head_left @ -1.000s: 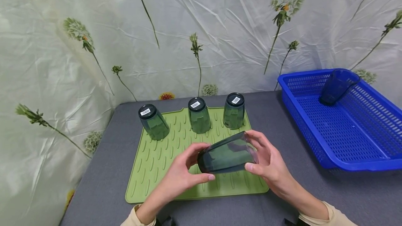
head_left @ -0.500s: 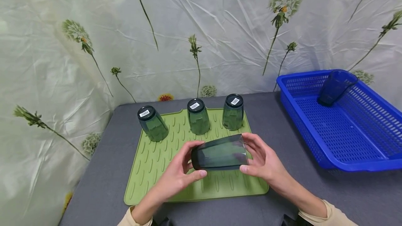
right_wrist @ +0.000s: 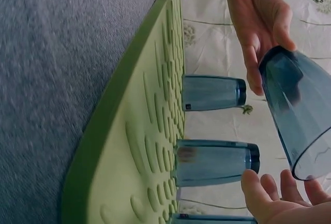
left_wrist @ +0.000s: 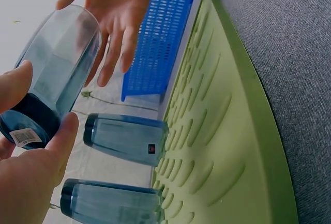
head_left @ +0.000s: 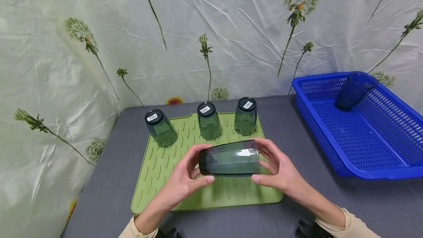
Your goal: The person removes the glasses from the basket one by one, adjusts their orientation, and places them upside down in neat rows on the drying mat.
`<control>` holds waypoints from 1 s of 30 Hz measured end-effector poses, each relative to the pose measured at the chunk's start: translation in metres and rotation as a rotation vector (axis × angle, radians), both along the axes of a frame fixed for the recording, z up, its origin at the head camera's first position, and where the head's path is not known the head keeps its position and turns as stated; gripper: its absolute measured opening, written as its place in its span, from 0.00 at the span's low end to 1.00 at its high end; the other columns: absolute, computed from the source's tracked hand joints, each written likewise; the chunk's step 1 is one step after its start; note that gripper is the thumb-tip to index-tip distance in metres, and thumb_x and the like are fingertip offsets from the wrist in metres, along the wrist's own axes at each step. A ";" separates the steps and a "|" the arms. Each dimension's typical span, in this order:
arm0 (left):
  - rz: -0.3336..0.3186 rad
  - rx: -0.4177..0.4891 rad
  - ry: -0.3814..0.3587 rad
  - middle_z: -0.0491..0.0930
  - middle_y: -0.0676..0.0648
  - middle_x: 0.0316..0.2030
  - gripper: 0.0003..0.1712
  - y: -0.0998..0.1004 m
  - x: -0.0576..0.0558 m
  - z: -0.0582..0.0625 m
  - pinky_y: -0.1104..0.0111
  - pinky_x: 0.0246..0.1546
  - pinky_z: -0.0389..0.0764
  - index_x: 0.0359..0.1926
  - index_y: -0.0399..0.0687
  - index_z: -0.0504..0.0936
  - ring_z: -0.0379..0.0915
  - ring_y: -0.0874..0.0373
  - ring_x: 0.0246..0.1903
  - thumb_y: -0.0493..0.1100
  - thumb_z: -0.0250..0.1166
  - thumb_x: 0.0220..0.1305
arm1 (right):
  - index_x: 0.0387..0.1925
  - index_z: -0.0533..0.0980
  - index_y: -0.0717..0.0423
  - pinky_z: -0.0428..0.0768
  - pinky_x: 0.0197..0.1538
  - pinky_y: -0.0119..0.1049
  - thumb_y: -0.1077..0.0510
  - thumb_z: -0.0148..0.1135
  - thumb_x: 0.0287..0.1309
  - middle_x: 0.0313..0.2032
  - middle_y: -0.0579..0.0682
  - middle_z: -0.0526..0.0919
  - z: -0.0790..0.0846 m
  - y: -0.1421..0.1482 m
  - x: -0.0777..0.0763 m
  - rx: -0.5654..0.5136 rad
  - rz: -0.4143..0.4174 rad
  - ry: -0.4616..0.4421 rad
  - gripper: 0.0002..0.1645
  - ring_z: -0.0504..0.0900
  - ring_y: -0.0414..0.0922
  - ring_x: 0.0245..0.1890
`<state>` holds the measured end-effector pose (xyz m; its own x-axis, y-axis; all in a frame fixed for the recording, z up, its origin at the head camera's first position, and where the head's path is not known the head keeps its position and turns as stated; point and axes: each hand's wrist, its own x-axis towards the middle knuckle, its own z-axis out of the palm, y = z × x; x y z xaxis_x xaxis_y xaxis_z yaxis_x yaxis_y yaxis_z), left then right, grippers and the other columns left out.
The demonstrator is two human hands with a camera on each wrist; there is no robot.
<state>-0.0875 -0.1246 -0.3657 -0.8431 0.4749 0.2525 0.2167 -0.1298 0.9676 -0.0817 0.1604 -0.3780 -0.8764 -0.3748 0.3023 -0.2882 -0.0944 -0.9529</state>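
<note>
A dark smoky drinking glass (head_left: 229,158) lies sideways in the air over the green ribbed mat (head_left: 155,183). My left hand (head_left: 186,175) grips it round its thick base, thumb on the near side and fingers on the far side. At the rim end, my right hand (head_left: 277,164) holds it between thumb and index finger, and the other fingers stretch away from the rim in the left wrist view. A barcode sticker (left_wrist: 26,137) shows on the base. Upside down along the mat's back edge stand three similar glasses, the left (head_left: 161,127), middle (head_left: 209,120) and right (head_left: 246,116).
To the right is a blue plastic basket (head_left: 350,164) with slotted walls, and another glass (head_left: 353,91) leans inside it at the back. Grey cloth (head_left: 105,179) covers the table. Behind it hangs a pale curtain (head_left: 248,39) printed with dandelions.
Between both hands, the held glass has shifted left and turned from a slant to nearly level. The standing glasses, mat and basket keep their places.
</note>
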 end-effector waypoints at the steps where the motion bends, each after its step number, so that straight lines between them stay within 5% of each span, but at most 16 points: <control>1: 0.008 0.001 -0.002 0.65 0.33 0.61 0.40 -0.001 0.000 0.000 0.61 0.56 0.78 0.66 0.40 0.66 0.66 0.44 0.59 0.24 0.69 0.52 | 0.70 0.57 0.63 0.69 0.64 0.31 0.73 0.68 0.51 0.67 0.61 0.63 0.000 0.000 -0.001 0.001 0.009 0.019 0.47 0.62 0.43 0.69; 12: 0.085 -0.021 0.026 0.67 0.36 0.61 0.39 -0.015 -0.006 0.012 0.65 0.56 0.77 0.64 0.40 0.67 0.67 0.45 0.58 0.23 0.70 0.51 | 0.71 0.55 0.63 0.69 0.66 0.43 0.79 0.65 0.49 0.70 0.60 0.59 0.012 0.007 -0.008 0.020 0.033 0.151 0.49 0.58 0.59 0.69; 22: 0.127 -0.043 0.066 0.70 0.36 0.59 0.37 -0.032 -0.014 0.020 0.66 0.56 0.76 0.65 0.39 0.68 0.70 0.47 0.56 0.24 0.69 0.54 | 0.72 0.56 0.61 0.70 0.66 0.42 0.80 0.62 0.50 0.71 0.59 0.58 0.017 0.017 -0.013 0.036 -0.008 0.158 0.49 0.58 0.60 0.69; 30: 0.098 0.005 0.001 0.66 0.34 0.61 0.39 -0.041 -0.016 0.019 0.65 0.52 0.80 0.67 0.37 0.64 0.74 0.47 0.55 0.23 0.67 0.55 | 0.72 0.56 0.62 0.70 0.66 0.40 0.80 0.62 0.52 0.71 0.58 0.58 0.018 0.021 -0.014 0.065 -0.018 0.182 0.47 0.58 0.60 0.69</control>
<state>-0.1030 -0.1654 -0.3465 -0.8851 0.3889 0.2554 0.2293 -0.1131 0.9668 -0.0959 0.1819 -0.3603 -0.8165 -0.3833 0.4318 -0.4573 -0.0272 -0.8889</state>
